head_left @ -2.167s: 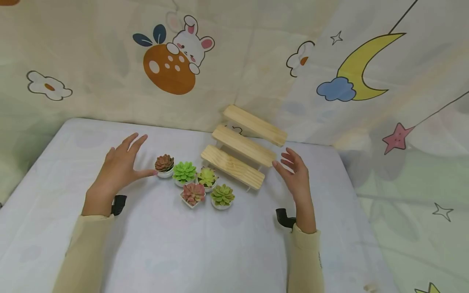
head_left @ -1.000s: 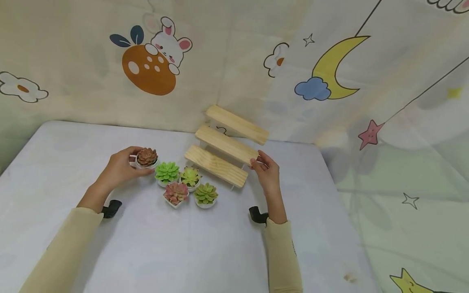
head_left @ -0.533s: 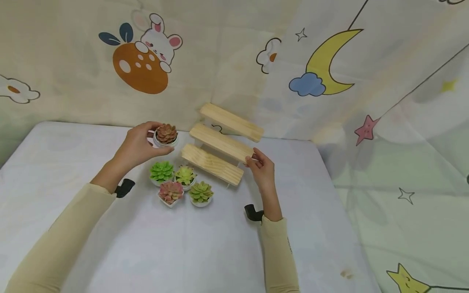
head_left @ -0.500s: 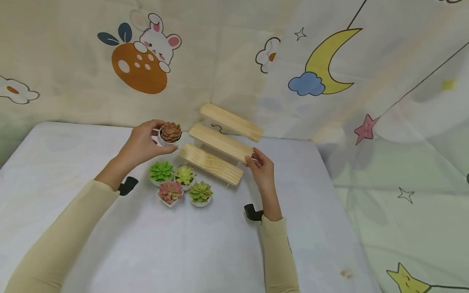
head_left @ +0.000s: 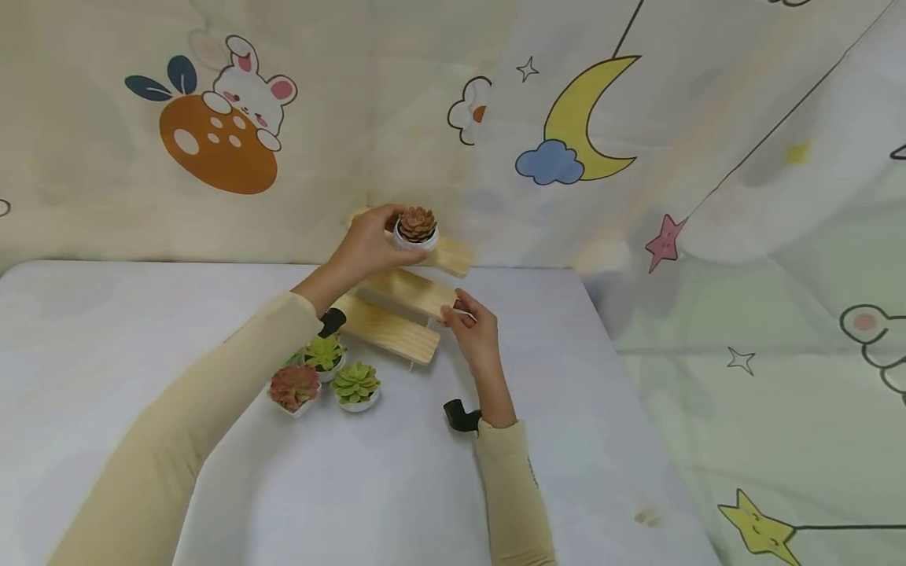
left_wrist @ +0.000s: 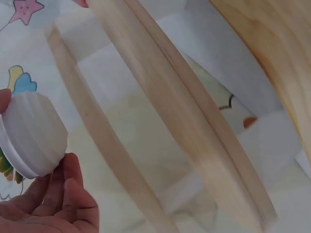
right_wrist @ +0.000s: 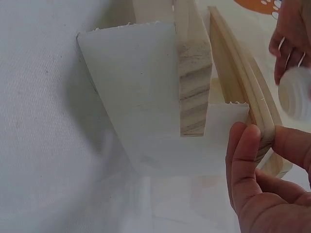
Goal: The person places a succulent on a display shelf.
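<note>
My left hand [head_left: 368,242] grips a small white pot with a brown succulent [head_left: 416,226] and holds it at the top step of the wooden three-step shelf [head_left: 385,328]. In the left wrist view the ribbed white pot [left_wrist: 31,136] sits in my fingers [left_wrist: 58,204] beside the shelf's planks [left_wrist: 184,121]. My right hand [head_left: 473,330] pinches the right end of the middle step [head_left: 418,292]; the right wrist view shows thumb and fingers [right_wrist: 252,165] on that plank's end [right_wrist: 194,92].
Three potted succulents show on the white tablecloth [head_left: 396,472]: a yellow-green one [head_left: 323,354], a pink one [head_left: 293,387] and a green one [head_left: 356,384]. My left sleeve [head_left: 212,409] covers the spot beside them. A cartoon-print curtain [head_left: 566,134] hangs close behind the shelf.
My left hand picked the brown succulent up from the table and carried it up and right to the top step. My right hand closed on the middle step's end and stayed there.
</note>
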Action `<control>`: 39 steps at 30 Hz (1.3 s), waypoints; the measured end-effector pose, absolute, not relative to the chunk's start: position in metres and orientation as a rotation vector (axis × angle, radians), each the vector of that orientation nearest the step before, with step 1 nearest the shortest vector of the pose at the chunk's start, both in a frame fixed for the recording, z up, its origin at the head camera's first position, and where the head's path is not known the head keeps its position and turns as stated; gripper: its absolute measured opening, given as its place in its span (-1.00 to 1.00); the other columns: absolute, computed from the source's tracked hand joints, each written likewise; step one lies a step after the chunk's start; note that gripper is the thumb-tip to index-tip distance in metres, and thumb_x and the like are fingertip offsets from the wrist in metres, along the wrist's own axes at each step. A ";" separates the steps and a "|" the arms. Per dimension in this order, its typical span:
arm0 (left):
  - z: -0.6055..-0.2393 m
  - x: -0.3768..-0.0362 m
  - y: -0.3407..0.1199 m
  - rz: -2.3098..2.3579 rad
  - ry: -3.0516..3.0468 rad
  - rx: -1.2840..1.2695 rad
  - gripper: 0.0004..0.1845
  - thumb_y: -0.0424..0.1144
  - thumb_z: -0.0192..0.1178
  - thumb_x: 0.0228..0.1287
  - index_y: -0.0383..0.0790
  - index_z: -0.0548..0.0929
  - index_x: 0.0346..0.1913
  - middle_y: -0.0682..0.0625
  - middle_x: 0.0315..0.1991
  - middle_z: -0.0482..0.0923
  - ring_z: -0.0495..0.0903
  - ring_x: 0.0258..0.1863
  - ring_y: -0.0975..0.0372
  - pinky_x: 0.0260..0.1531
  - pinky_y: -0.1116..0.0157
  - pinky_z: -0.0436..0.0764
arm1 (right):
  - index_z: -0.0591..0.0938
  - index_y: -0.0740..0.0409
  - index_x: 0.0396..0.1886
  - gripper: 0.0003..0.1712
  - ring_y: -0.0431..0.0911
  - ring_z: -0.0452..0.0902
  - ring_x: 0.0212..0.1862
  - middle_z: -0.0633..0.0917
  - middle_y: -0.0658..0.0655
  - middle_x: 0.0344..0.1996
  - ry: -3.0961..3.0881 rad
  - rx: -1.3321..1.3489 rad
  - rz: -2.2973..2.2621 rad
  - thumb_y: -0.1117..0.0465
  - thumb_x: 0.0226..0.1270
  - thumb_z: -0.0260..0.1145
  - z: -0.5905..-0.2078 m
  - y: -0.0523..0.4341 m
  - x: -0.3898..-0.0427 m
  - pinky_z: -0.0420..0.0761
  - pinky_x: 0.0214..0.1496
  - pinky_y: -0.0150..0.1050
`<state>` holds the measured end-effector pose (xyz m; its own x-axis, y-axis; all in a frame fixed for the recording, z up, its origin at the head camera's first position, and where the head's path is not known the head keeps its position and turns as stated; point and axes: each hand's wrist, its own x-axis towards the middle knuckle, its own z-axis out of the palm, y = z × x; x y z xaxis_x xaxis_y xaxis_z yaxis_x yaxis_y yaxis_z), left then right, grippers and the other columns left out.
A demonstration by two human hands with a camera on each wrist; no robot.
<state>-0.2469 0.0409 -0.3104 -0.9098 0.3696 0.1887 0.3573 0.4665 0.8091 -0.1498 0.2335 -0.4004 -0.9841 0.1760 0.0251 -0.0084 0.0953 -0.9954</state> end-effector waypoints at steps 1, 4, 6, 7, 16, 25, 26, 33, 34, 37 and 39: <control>-0.313 -0.248 0.043 1.469 2.671 0.654 -0.19 -0.10 0.52 -0.02 -0.34 0.43 0.29 -0.21 0.09 0.53 0.49 0.07 0.01 0.10 0.07 0.47 | 0.39 0.40 0.34 -0.41 -0.29 0.63 -0.38 0.55 0.28 -0.05 -2.216 -0.173 2.024 0.37 0.35 0.29 -0.402 0.230 -0.149 0.63 -0.10 -0.38; -0.319 -0.249 0.047 1.455 2.658 0.636 -0.21 -0.06 0.52 -0.01 -0.34 0.44 0.26 -0.20 0.05 0.55 0.51 0.03 0.04 0.06 0.10 0.50 | 0.40 0.41 0.33 -0.42 -0.30 0.63 -0.38 0.56 0.31 -0.05 -2.209 -0.165 2.042 0.38 0.34 0.29 -0.405 0.220 -0.149 0.63 -0.12 -0.38; -0.323 -0.249 0.048 1.440 2.653 0.625 -0.21 -0.04 0.51 -0.01 -0.32 0.45 0.25 -0.17 0.02 0.56 0.53 -0.02 0.06 0.00 0.12 0.53 | 0.41 0.42 0.32 -0.42 -0.31 0.62 -0.38 0.57 0.31 -0.05 -2.210 -0.158 2.049 0.39 0.33 0.30 -0.406 0.214 -0.148 0.63 -0.13 -0.38; -0.324 -0.248 0.048 1.433 2.651 0.624 -0.21 -0.03 0.51 0.00 -0.31 0.45 0.26 -0.16 0.01 0.57 0.54 -0.05 0.07 -0.04 0.13 0.54 | 0.41 0.42 0.32 -0.42 -0.31 0.62 -0.38 0.57 0.31 -0.05 -2.213 -0.152 2.052 0.39 0.33 0.30 -0.407 0.211 -0.148 0.63 -0.13 -0.37; -0.332 -0.246 0.046 1.425 2.641 0.665 -0.19 -0.01 0.49 0.04 -0.30 0.43 0.31 -0.14 -0.01 0.58 0.55 -0.19 0.07 -0.22 0.21 0.53 | 0.42 0.44 0.31 -0.44 -0.31 0.61 -0.37 0.55 0.31 -0.06 -2.245 -0.112 2.053 0.41 0.33 0.29 -0.406 0.196 -0.147 0.66 -0.13 -0.32; -0.330 -0.244 0.043 1.458 2.590 0.646 -0.11 -0.03 0.47 0.07 -0.29 0.30 0.39 -0.19 0.19 0.50 0.51 0.15 0.04 0.12 0.08 0.48 | 0.41 0.44 0.31 -0.44 -0.27 0.63 -0.38 0.56 0.34 -0.06 -2.240 -0.086 2.037 0.40 0.34 0.28 -0.404 0.199 -0.149 0.66 -0.08 -0.18; -0.330 -0.244 0.042 1.468 2.590 0.653 -0.10 -0.04 0.47 0.07 -0.29 0.28 0.41 -0.20 0.20 0.49 0.50 0.16 0.03 0.14 0.08 0.47 | 0.41 0.45 0.31 -0.44 -0.27 0.64 -0.37 0.56 0.33 -0.06 -2.233 -0.085 2.041 0.40 0.34 0.28 -0.403 0.200 -0.149 0.67 -0.09 -0.20; -0.326 -0.234 0.016 1.545 2.547 0.699 -0.12 -0.07 0.44 0.12 -0.22 0.25 0.44 -0.15 0.25 0.42 0.46 0.20 0.02 0.15 0.01 0.44 | 0.36 0.50 0.32 -0.42 -0.29 0.63 -0.37 0.56 0.38 -0.05 -2.184 -0.097 2.056 0.46 0.34 0.26 -0.401 0.215 -0.150 0.65 -0.19 -0.39; -0.327 -0.232 0.009 1.545 2.548 0.710 -0.14 -0.07 0.43 0.14 -0.21 0.26 0.43 -0.14 0.25 0.42 0.45 0.20 0.03 0.15 -0.01 0.42 | 0.36 0.50 0.32 -0.42 -0.29 0.63 -0.37 0.55 0.38 -0.05 -2.182 -0.098 2.050 0.46 0.34 0.25 -0.401 0.217 -0.151 0.65 -0.19 -0.39; -0.332 -0.227 -0.014 1.521 2.570 0.735 -0.21 -0.10 0.41 0.17 -0.19 0.29 0.41 -0.14 0.23 0.45 0.43 0.21 0.03 0.11 -0.05 0.38 | 0.36 0.50 0.32 -0.43 -0.31 0.62 -0.38 0.55 0.39 -0.06 -2.168 -0.107 2.042 0.47 0.34 0.25 -0.401 0.225 -0.151 0.65 -0.19 -0.38; -0.337 -0.222 -0.030 1.500 2.591 0.751 -0.24 -0.12 0.41 0.18 -0.19 0.32 0.40 -0.15 0.21 0.47 0.42 0.20 0.03 0.07 -0.05 0.37 | 0.36 0.51 0.33 -0.42 -0.32 0.62 -0.38 0.55 0.39 -0.06 -2.155 -0.118 2.041 0.48 0.33 0.24 -0.401 0.231 -0.152 0.66 -0.19 -0.37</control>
<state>-0.2219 -0.0301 -0.3366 -0.8802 0.4346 0.1904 0.3816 0.4099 0.8285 -0.1518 0.2313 -0.4007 -0.9823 0.1743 0.0691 -0.0595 0.0597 -0.9964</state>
